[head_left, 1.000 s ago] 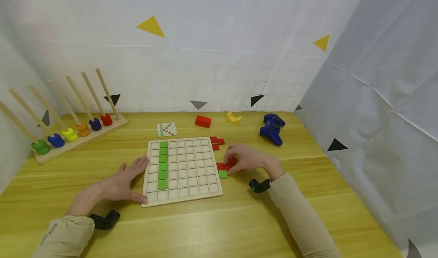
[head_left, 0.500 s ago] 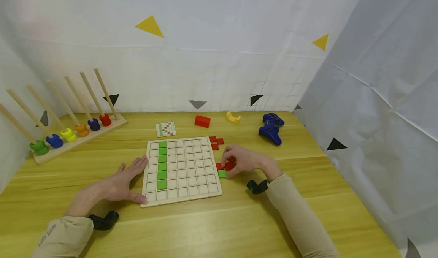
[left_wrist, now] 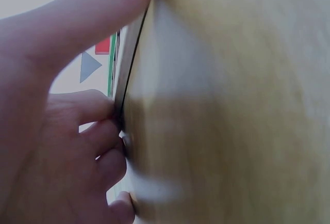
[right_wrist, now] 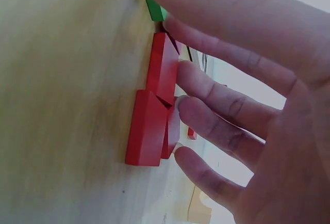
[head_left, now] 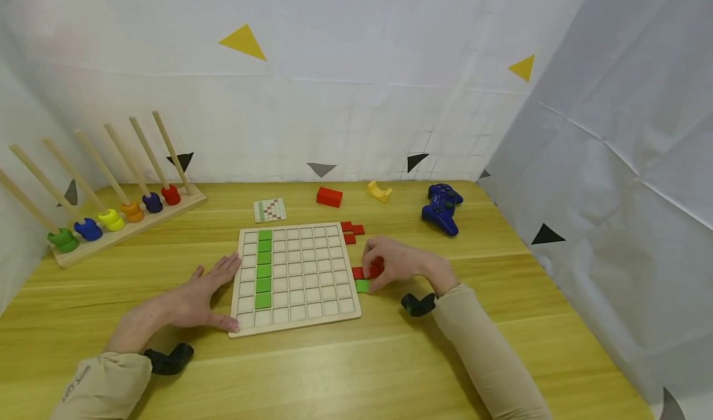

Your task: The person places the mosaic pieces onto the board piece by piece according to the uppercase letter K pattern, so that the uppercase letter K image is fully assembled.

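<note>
My left hand (head_left: 195,299) lies spread at the left edge of a wooden grid board (head_left: 310,281), its thumb on the near left corner. In the left wrist view its fingertips meet the board's side. A column of green tiles (head_left: 263,270) fills most of the second column of cells. Right of the board, my right hand (head_left: 398,262) pinches a green tile (head_left: 362,286) between thumb and index finger. In the right wrist view, that green tile (right_wrist: 152,4) is partly hidden by the thumb. Several red tiles (right_wrist: 147,131) lie under the other fingers.
More red tiles (head_left: 350,239) lie by the board's far right corner. Behind it are a pattern card (head_left: 270,210), a red block (head_left: 329,197) and a yellow arch block (head_left: 379,191). A blue game controller (head_left: 442,210) lies back right; a peg stand with coloured rings (head_left: 125,227) stands left.
The right thumb and index finger have closed in on the green tile, which has shifted slightly toward me. The left hand keeps its place on the board.
</note>
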Demonstrator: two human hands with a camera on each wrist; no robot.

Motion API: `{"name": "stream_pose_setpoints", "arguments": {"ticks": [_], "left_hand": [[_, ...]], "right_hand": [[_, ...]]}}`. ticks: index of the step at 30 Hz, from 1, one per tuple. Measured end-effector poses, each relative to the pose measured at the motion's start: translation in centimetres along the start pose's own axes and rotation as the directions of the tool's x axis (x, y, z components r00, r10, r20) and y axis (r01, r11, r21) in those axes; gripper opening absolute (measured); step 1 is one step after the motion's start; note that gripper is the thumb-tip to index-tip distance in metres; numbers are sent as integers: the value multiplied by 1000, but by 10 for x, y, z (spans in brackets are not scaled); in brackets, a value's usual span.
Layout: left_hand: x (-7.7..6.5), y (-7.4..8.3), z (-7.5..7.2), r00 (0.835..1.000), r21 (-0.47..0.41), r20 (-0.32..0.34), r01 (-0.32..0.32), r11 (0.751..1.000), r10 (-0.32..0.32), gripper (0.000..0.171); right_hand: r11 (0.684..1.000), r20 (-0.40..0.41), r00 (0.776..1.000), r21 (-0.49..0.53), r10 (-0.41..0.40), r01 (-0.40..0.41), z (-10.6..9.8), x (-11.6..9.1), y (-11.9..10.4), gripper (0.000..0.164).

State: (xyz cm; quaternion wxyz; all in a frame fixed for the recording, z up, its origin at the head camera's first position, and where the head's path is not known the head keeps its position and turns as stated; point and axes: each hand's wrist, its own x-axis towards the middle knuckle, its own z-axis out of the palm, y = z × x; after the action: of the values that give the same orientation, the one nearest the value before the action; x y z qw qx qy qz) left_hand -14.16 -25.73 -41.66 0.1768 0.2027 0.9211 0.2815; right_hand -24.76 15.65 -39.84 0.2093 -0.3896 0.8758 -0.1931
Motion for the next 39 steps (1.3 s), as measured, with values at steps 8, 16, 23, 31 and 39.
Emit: {"name": "stream_pose_setpoints", "arguments": {"ticks": [8,16,23,31,39], "left_hand": [[0,0,0,1000,-10,2,9,1000,-9,125],[0,-1,0,1000,-5,-3,4,1000,-4,125],[1,-1,1,1000,-7,-1,6,1000,-6,125],[0,-1,0,1000,-11,-12,-2,1000,2,125],[-1,1,0,1000,-15,-15,-4,1000,4,125]], "right_hand": [[1000,-9,1000,-17,0,0,1,0,-1,21],[1000,-24,1000,-17,5,-6,1,0,0,20],[999,-65,997,-36,32,-35,2,3,3,19],[999,-78,997,-25,29,-31,3,4,4,20],[999,-87,996,-31,38,-40,3,6,3,19]]}}
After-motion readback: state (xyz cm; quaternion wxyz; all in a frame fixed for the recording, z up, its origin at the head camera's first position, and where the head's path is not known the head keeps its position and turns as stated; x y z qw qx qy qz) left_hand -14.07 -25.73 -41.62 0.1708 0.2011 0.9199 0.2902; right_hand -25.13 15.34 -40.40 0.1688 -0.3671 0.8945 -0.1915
